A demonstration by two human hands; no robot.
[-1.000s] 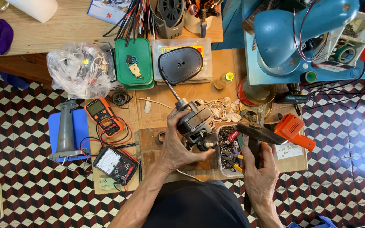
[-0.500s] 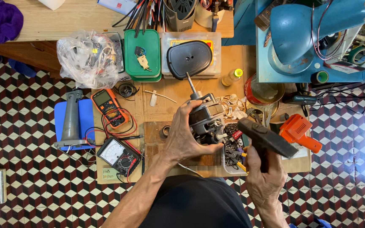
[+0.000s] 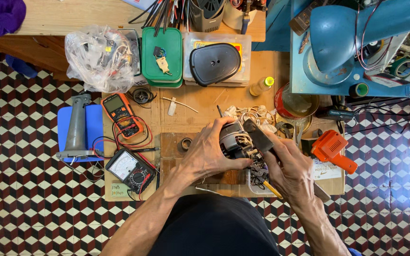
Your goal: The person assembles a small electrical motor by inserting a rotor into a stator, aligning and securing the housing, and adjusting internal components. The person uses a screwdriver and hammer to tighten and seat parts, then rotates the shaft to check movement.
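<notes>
1. The left hand [image 3: 213, 150] reaches in from below, forearm slanting up and to the right, fingers curled over the top and near side of a small grey metal electric motor [image 3: 235, 138]; its grip is clamped on the motor.
2. The motor sits above the middle of the low wooden worktop [image 3: 176, 128], held between both hands, a thin shaft sticking out of it toward the upper left.
3. The right hand [image 3: 288, 167] comes up from the lower right, its grip wrapped around the dark handle of a flat-headed hammer [image 3: 258, 135], whose head lies against the motor's right side.
4. The underside of the motor and the small parts beneath it are hidden by the hands; whether the motor rests on the worktop cannot be told.
5. Nearby lie an orange handheld multimeter [image 3: 121, 114], a black dial meter [image 3: 130, 168], an orange soldering gun [image 3: 332, 149] and a green plastic box [image 3: 162, 56].
6. A blue machine housing [image 3: 352, 33] is cut off by the top edge.
</notes>
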